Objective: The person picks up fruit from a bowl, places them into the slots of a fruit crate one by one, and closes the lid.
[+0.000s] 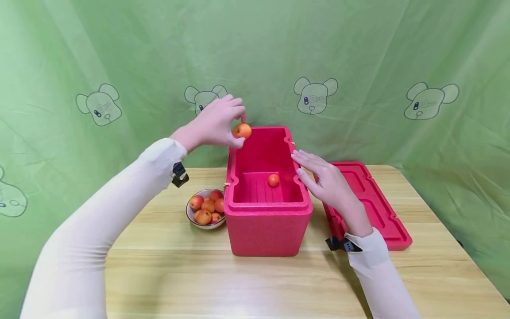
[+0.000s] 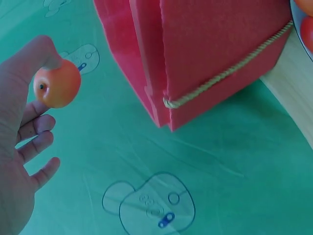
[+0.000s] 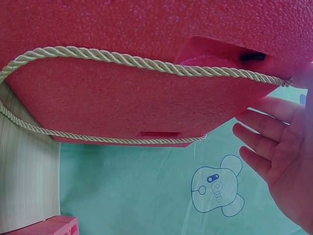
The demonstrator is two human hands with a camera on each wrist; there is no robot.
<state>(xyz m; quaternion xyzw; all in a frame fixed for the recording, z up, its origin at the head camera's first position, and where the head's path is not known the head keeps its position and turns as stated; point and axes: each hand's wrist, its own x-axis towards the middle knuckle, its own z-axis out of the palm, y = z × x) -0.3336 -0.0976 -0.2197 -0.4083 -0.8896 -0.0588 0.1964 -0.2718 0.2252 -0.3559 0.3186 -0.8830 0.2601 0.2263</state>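
Between thumb and fingers, my left hand (image 1: 217, 122) pinches an orange-red apple (image 1: 242, 130), held above the far left rim of a red foam box (image 1: 268, 235). In the left wrist view the apple (image 2: 58, 83) shows its stem, and the other fingers are spread below it. My right hand (image 1: 324, 177) rests with straight fingers at the box's right rim. One small orange-red fruit (image 1: 273, 180) lies on the box floor. The right wrist view shows my right fingers (image 3: 264, 125) against the box's side, near a twisted rope (image 3: 146, 63).
A bowl (image 1: 207, 227) of several apples stands left of the box, close to its wall. The red lid (image 1: 370, 206) lies on the wooden table (image 1: 191, 279) to the right, beneath my right forearm. A green curtain (image 1: 255, 53) with bear-head prints hangs behind.
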